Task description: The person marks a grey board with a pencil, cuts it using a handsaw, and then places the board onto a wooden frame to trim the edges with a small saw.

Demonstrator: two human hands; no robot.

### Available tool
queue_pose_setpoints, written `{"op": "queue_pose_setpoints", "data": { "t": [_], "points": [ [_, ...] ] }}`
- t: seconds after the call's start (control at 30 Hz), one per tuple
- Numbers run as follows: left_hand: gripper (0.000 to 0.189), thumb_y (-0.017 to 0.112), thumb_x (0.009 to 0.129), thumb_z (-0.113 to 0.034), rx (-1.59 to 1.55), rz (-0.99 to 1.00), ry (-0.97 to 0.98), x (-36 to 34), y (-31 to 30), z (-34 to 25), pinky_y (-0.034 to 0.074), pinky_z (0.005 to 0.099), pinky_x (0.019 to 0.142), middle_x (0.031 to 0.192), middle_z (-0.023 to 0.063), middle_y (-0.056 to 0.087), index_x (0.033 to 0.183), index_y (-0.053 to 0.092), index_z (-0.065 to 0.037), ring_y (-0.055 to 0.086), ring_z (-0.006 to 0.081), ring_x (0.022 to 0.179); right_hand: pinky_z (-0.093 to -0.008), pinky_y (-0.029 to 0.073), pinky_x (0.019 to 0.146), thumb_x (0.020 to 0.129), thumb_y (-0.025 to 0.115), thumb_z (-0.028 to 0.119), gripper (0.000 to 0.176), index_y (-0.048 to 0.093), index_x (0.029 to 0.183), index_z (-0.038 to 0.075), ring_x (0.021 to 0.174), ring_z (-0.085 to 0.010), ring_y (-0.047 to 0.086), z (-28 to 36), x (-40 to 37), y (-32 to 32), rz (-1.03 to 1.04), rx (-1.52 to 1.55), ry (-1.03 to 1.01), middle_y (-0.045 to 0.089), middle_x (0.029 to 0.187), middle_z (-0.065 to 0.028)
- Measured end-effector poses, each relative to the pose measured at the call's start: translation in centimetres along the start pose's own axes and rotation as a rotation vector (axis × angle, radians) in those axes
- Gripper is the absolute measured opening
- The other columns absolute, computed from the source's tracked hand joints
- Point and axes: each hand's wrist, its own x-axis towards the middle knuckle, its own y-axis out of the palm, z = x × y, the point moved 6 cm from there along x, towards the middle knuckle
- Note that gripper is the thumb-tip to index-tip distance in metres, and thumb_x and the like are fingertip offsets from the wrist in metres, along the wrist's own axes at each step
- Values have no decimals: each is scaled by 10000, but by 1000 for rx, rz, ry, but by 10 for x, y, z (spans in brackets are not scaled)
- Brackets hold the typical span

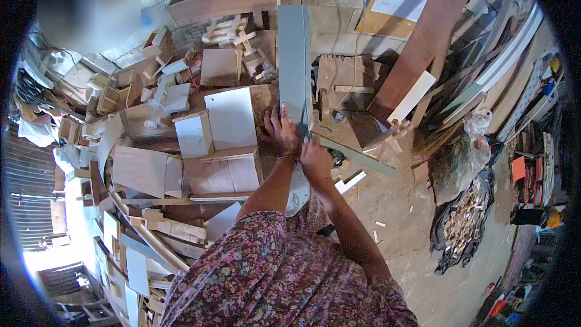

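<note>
The left hand (283, 133) is resting with spread fingers on the grey board (293, 60), which is extending ahead of it, while just to its right the right hand (317, 158) is making a tight fist, whose content I cannot tell, and a narrow strip (358, 157) is slanting rightward beyond.

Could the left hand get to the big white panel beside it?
Probably yes: the left hand rests on the grey board, but the white panel sits close by on its left, and nothing visible seems to block the way.
</note>
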Motion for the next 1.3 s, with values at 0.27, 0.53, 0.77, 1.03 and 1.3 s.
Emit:
{"op": "queue_pose_setpoints", "data": {
  "t": [0.27, 0.53, 0.77, 1.03, 1.3],
  "points": [
    [421, 448, 771, -285, -55, -26, 17, 1, 3, 1, 144, 542, 888, 1175, 49, 395, 1177, 382, -197, 317, 264, 1117, -437, 450, 477, 822, 375, 280, 308, 417, 884, -18, 516, -357, 547, 13, 49, 4, -168, 20, -154, 534, 579, -227],
    [432, 455, 765, -256, 17, 23, -13, -1, 16, 6, 128, 548, 892, 1198, 43, 366, 1181, 367, -182, 292, 255, 1129, -451, 444, 509, 826, 360, 284, 282, 398, 855, 6, 563, -371, 550, -8, -8, 5, 89, 38, 80, 547, 615, -210],
    [462, 483, 748, -212, -63, -75, 37, -5, 26, 14, 102, 545, 899, 1185, 62, 375, 1190, 361, -154, 301, 270, 1117, -438, 450, 541, 829, 344, 290, 301, 415, 880, 2, 591, -360, 556, 12, 41, -4, 58, 81, -2, 551, 628, -213],
    [435, 433, 771, -194, -286, -105, 45, 0, 11, 4, 104, 547, 901, 1166, 61, 390, 1196, 354, -150, 305, 284, 1109, -461, 437, 546, 830, 337, 290, 314, 385, 921, -7, 598, -376, 548, -6, -1, 7, 158, 103, 90, 546, 634, -223],
    [565, 544, 701, -339, -33, -70, 55, 0, 18, 10, 127, 550, 882, 1164, 46, 398, 1199, 347, -158, 303, 271, 1120, -438, 447, 571, 818, 363, 274, 290, 466, 845, 4, 622, -370, 548, 16, 60, 1, 5, 132, 74, 539, 653, -238]
  ]
}}
